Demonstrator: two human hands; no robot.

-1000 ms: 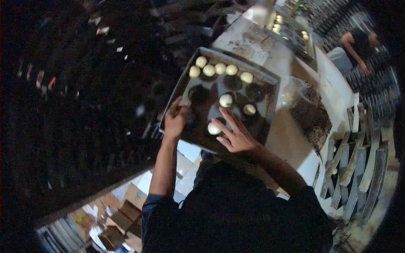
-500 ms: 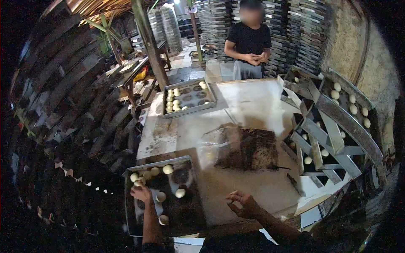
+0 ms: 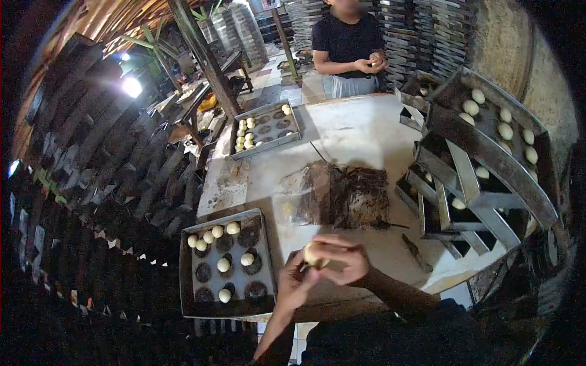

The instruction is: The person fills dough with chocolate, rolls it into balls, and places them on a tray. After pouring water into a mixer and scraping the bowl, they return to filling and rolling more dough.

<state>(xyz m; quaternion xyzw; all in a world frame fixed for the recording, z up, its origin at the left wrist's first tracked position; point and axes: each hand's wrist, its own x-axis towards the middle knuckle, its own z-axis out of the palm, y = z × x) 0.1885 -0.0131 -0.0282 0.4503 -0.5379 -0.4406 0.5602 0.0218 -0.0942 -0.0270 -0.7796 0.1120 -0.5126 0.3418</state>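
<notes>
A pale dough ball (image 3: 314, 255) is between my two hands in front of me, above the table's near edge. My left hand (image 3: 294, 287) cups it from the left and below, fingers curled against it. From the right, my right hand (image 3: 345, 262) has its fingers bent over the ball; part of the ball is hidden. To the left is a metal tray (image 3: 265, 244) with dark round patches on its floor. Several dough balls (image 3: 223, 265) lie in it, mostly along its far-left side. Beyond my hands, a dark brown mass (image 3: 360, 198) rests on the table on a plastic sheet.
Another tray (image 3: 268, 151) of dough balls stands at the table's far left. Stacked, crisscrossed metal trays (image 3: 488, 140) with balls rise at the right. A dark flat tool (image 3: 417, 253) lies near them. Across the table (image 3: 342, 131) stands a person (image 3: 348, 46), hands together.
My left hand has come out of the near tray with a dough ball and moved right. My right hand has closed in on the ball. The view has shifted slightly.
</notes>
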